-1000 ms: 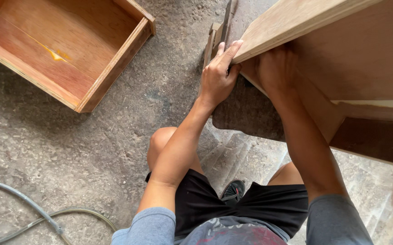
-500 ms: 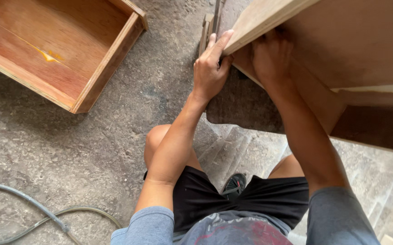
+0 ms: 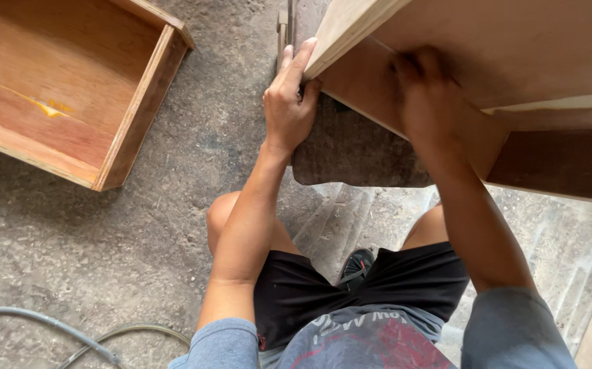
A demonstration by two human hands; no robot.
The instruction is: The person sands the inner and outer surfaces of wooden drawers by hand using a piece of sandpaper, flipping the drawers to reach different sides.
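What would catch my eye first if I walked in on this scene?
Two bare hands at the top: the left hand grips the edge of a pale wooden panel, and the right hand presses under it. At upper left an open wooden box lies on the rough concrete floor. A grey hose curls at lower left.

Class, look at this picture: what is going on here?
A person squatting on a concrete floor has both bare hands on a pale plywood cabinet piece. The left hand grips the panel's front edge; the right hand presses against its underside. An open wooden drawer box lies to the left, apart.
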